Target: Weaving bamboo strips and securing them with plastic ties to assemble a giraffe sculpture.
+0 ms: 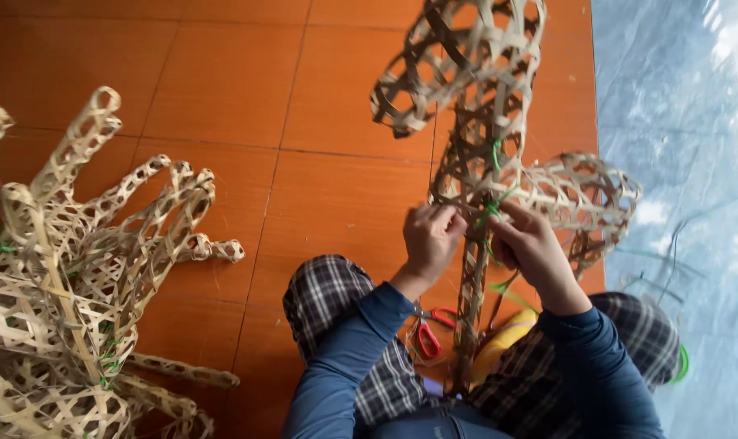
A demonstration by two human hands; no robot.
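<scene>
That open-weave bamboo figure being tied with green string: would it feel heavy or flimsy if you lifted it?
Probably light for its size: the woven bamboo figure is mostly holes between thin strips. It looks springy rather than floppy, since its tube-shaped limbs hold their form unsupported. It may tip easily, being tall and narrow; the left hand and right hand grip it at the green tie.

Both arms are extended forward, sleeved in dark blue. The left hand (431, 236) and right hand (530, 248) are held close together, fingers curled and pinched.
</scene>
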